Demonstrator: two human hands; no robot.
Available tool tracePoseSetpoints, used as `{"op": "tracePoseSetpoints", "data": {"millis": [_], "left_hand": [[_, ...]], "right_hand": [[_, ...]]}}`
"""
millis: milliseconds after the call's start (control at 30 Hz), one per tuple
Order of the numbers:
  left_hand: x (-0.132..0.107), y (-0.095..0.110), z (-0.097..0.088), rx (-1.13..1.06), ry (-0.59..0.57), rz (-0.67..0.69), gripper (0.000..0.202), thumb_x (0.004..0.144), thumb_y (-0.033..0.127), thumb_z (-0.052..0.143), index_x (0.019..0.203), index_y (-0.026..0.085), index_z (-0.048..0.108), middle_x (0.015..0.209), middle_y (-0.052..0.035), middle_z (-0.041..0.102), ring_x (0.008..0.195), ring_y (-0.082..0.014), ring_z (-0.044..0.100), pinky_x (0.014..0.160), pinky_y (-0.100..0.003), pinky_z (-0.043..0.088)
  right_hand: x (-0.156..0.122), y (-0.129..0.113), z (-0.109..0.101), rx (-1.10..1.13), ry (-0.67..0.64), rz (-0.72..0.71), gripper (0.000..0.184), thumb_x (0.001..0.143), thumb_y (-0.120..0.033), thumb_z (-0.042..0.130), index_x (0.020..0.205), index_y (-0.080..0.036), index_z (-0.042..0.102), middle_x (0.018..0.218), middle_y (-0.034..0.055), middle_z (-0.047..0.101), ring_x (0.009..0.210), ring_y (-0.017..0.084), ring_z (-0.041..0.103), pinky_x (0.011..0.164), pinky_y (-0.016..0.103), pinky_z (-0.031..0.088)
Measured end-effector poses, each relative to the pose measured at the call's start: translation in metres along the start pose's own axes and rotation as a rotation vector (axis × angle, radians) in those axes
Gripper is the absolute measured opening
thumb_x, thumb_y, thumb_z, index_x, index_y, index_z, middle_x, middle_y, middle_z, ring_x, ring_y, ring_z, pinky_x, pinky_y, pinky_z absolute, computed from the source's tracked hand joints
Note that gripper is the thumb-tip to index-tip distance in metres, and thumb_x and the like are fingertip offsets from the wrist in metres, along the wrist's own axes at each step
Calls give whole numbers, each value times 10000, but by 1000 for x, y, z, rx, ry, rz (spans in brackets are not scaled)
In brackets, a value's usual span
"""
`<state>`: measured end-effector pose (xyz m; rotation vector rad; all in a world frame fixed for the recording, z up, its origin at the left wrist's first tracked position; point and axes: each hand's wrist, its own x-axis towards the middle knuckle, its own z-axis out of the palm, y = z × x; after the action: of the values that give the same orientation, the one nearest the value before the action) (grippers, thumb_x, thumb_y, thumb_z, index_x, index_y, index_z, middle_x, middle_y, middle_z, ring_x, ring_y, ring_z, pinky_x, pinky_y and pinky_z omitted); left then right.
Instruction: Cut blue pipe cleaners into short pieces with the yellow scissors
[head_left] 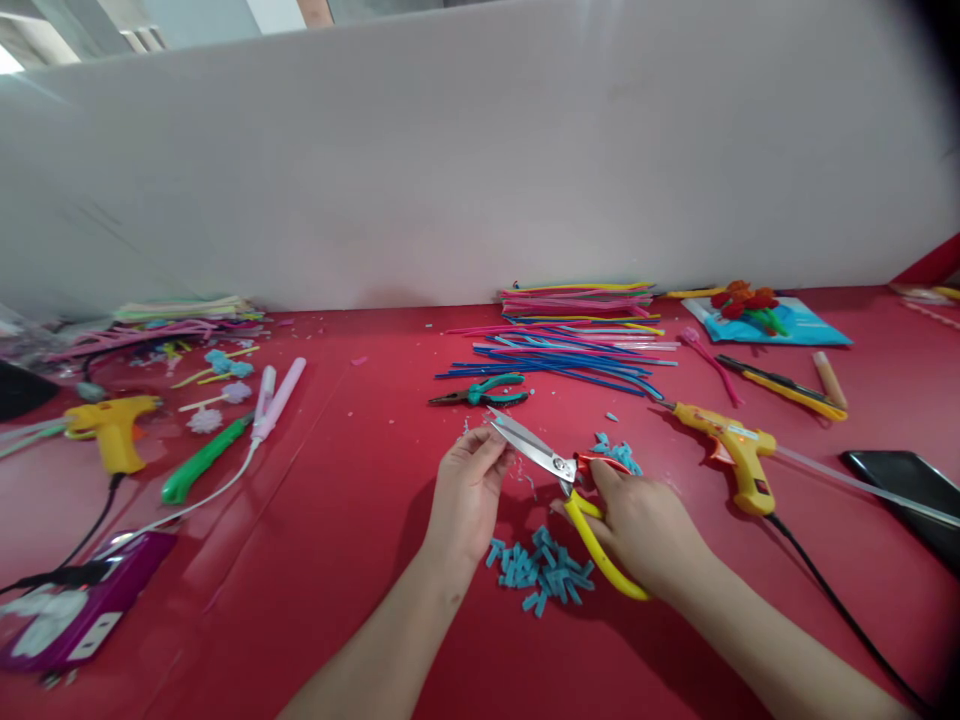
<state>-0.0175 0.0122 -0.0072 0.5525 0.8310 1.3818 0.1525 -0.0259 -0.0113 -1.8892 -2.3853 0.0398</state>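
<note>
My right hand (649, 525) grips scissors (532, 448) by their yellow and red handles, the blades pointing up and left. The blade tips reach the fingertips of my left hand (471, 485), which is closed in a pinch. A tiny bit of light blue shows at those fingertips, mostly hidden. Below the scissors lies a pile of short, fuzzy light-blue pieces (544, 572). A smaller group of blue pieces (622, 455) sits beyond my right hand. Just past the blades rest pliers (487, 391) with teal and black handles.
Pipe cleaners (555, 355) in several colours lie at the back. On the right are a yellow glue gun (731, 445), a utility knife (784, 387) and a black phone (900, 490). Another glue gun (112, 425), a green cutter (202, 465) and a purple power strip (97, 600) lie left.
</note>
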Motion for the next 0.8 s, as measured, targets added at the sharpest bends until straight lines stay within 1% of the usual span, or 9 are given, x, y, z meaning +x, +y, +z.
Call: {"op": "tracePoseSetpoints", "data": {"millis": [200,500,667,800], "left_hand": [[0,-1,-1,7,-27,16,26,678,123,578,694,142,585,683,19,570,621,-55,512,662,-191,398],[0,0,0,35,-25,36,19,661,143,591,677,147,581,680,20,570,632,-65,521,680,-205,400],[0,1,1,40,-26,39,17,666,138,590,673,147,577,669,27,554,604,-53,501,658,-191,399],[-1,2,1,63,-10,56,28,667,132,594,690,141,580,684,15,551,628,-59,505,659,-187,402]], "right_hand": [[0,-2,-2,5,-1,-3,342,792,-518,293,696,-202,381,519,13,553,460,167,532,425,254,141],[-2,-3,0,49,1,-1,345,791,-519,292,685,-204,384,507,12,549,439,155,521,421,251,143],[-2,-3,-1,40,-7,6,352,791,-525,288,686,-204,389,503,13,551,445,161,528,421,243,143],[-1,-3,-2,37,-16,9,352,794,-520,283,686,-204,394,512,21,559,453,164,531,420,248,137]]}}
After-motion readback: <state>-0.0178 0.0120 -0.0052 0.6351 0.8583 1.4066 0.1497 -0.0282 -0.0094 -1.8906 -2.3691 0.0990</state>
